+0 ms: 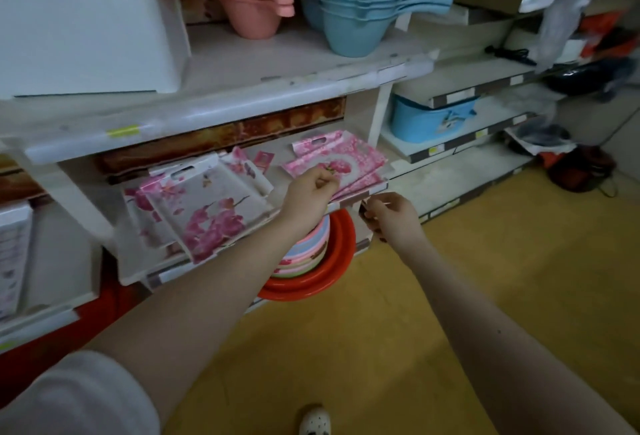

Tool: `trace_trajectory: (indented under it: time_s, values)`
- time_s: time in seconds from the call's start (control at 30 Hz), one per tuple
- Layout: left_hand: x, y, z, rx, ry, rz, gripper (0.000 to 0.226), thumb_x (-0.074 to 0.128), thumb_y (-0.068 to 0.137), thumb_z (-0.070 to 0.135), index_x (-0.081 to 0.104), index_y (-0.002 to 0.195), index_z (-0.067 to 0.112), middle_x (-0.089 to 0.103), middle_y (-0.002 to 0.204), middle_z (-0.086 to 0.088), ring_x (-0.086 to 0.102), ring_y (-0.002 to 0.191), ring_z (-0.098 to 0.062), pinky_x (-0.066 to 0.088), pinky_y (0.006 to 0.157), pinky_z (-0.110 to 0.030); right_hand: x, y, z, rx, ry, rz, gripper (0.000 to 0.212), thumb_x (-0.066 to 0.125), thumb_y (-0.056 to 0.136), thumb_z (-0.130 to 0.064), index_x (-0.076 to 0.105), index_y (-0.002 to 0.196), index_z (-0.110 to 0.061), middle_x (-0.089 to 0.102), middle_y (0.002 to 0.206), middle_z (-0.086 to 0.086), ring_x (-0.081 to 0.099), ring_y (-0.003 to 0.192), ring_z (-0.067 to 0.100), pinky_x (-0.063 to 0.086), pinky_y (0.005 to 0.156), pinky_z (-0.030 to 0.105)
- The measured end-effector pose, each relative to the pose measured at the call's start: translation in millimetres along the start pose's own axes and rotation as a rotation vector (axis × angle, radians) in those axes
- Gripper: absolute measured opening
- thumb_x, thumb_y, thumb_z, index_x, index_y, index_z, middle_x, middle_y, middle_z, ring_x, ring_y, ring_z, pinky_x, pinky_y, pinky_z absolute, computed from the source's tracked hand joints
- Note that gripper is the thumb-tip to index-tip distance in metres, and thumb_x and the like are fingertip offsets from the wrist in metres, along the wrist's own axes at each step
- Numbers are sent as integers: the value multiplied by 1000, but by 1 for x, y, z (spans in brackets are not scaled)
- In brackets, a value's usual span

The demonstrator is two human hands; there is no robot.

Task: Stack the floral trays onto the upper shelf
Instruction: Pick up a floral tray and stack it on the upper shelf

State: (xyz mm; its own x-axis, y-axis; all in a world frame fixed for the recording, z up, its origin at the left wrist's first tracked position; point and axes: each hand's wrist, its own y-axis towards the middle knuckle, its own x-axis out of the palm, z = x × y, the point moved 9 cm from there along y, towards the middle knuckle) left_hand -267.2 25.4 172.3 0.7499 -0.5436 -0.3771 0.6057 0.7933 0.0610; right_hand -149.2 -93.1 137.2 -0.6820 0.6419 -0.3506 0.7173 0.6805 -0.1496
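Note:
A stack of pink floral trays (349,157) lies on the lower shelf (180,273) at its right end. My left hand (308,192) rests curled on the near edge of that stack, fingers pinched at the tray's rim. My right hand (391,216) hovers just off the shelf's right corner, fingers curled, a little apart from the trays. To the left, white trays with pink blossoms (207,206) lean in a loose pile on the same shelf. The upper shelf (242,63) runs above them.
On the upper shelf stand a white tub (86,25), pink scoops (252,1) and stacked blue scoops (356,15). Nested coloured basins (311,261) sit under the lower shelf. A blue basket (429,119) is on the right-hand shelving. Yellow floor lies below.

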Motion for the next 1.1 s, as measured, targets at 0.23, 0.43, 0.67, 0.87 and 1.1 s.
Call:
trace_trajectory:
  time_s: [0.23,0.43,0.67,0.87,1.1]
  values:
    - [-11,73,-30,-66,-40,49,18,53,92,15,64,99,1,60,91,-4,54,90,-15,36,79,-23,17,58,-4,15,-51,-12,21,53,91,-22,62,101,-6,63,81,4,56,62,13,42,56,25]
    - [4,101,-65,-186,-32,42,20,53,92,16,63,100,0,64,101,-13,59,100,-25,40,83,-26,25,93,7,-27,-126,-14,17,51,93,-25,58,103,-14,69,99,8,64,87,25,53,79,43]
    - [23,114,-79,-136,180,-74,19,52,93,17,61,105,4,60,97,-3,55,91,-17,40,80,-25,39,130,23,27,-120,-85,37,50,85,-34,60,113,-12,69,86,1,67,81,27,55,81,52]
    - [47,147,-94,-246,214,-29,26,52,94,18,58,114,4,54,100,1,51,94,-15,39,83,-26,28,188,47,72,-72,-104,24,54,90,-23,58,111,-12,66,81,8,66,85,38,53,79,57]
    - [90,195,-153,-460,270,166,28,58,90,17,54,110,-1,51,95,-3,54,94,-23,45,83,-34,32,268,113,141,46,-305,47,61,73,-43,55,111,-15,67,104,11,65,92,36,54,81,54]
